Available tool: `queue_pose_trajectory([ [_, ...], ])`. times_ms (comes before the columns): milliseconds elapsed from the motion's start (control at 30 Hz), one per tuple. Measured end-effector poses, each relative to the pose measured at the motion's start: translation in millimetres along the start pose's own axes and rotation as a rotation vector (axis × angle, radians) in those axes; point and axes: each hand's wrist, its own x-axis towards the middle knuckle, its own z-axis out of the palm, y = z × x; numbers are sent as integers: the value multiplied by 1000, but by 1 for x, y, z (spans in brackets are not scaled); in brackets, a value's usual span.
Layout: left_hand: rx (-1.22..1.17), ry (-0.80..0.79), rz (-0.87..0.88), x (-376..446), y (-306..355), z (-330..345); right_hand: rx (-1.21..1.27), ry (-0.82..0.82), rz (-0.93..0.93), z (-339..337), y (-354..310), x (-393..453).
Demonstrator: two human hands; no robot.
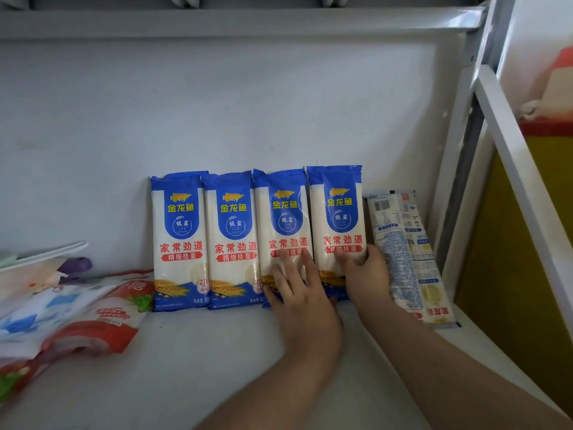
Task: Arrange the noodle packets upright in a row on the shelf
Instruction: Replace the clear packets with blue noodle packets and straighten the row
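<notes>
Four blue-and-white plastic noodle packets (257, 240) stand upright in a row against the back wall of the white shelf (201, 352). The left hand (297, 290) presses flat on the third packet; the right hand (364, 274) grips the fourth, beside another packet (403, 252) lying back-side out near the shelf's right edge.

Left arm: bare forearm (273, 383), no sleeve in view, nothing worn at the wrist.
Right arm: bare forearm (434, 361), no sleeve in view, nothing worn at the wrist.
Left hand (297, 293): bare, no glove; no ring shows on the fingers (283, 268).
Right hand (366, 274): bare, no glove; short thumbnail visible; other fingers mostly hidden.
Markings: none to be made out on either arm.
</notes>
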Motion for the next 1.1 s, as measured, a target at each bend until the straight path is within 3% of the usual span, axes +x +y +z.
queue_pose_trajectory([
  [333,16,-38,44,14,-4,5,-37,-8,0,-4,-3,-3],
  [500,31,-58,162,11,-6,3,-214,-73,-19,-8,-14,-9],
  [600,-5,-71,150,11,-5,0,-565,-72,-201,-18,-26,-17],
  [700,-4,-120,185,11,-7,-1,-781,176,-499,-52,-34,-21],
  [767,25,-122,193,9,-8,-5,-858,288,-363,-83,-23,-13],
  [867,49,-125,188,9,-6,-5,-846,126,33,-104,-3,-1],
  [933,58,-123,186,9,-5,-6,-883,13,82,-105,-1,1],
  [1100,50,-121,187,8,-7,-6,-1026,-72,140,-102,-5,5],
])
